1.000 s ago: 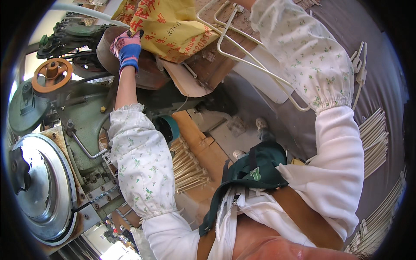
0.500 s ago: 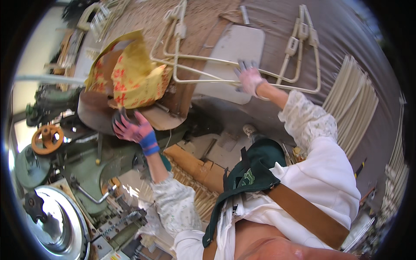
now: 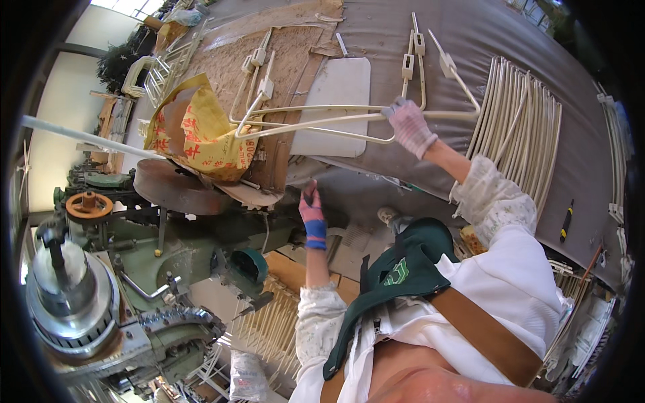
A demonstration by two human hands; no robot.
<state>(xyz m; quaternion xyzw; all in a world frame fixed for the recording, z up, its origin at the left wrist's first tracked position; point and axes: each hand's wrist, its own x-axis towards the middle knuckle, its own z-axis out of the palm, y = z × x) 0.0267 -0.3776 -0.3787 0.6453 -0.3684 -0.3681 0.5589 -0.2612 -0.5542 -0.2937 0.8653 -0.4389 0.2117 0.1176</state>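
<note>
My right hand (image 3: 411, 126), in a pale glove, grips a cream bent-metal frame (image 3: 316, 119) and holds it out over the grey floor. The frame's far end reaches toward a yellow printed sack (image 3: 195, 138) lying on a round rusty plate (image 3: 176, 189) of the green machine. My left hand (image 3: 312, 213), in a pink glove with a blue cuff, hangs free below the frame with its fingers loosely together, close to the machine's edge, holding nothing.
A green machine (image 3: 168, 252) with a large steel wheel (image 3: 74, 295) fills the left. Bundles of cream rods (image 3: 524, 127) lie on the right floor, thin rods (image 3: 272, 322) below. A pale flat board (image 3: 332, 101) and other frames (image 3: 416, 57) lie beyond.
My right hand has closed on the frame and drawn it toward me. My left hand has left the sack and plate and dropped lower to the right.
</note>
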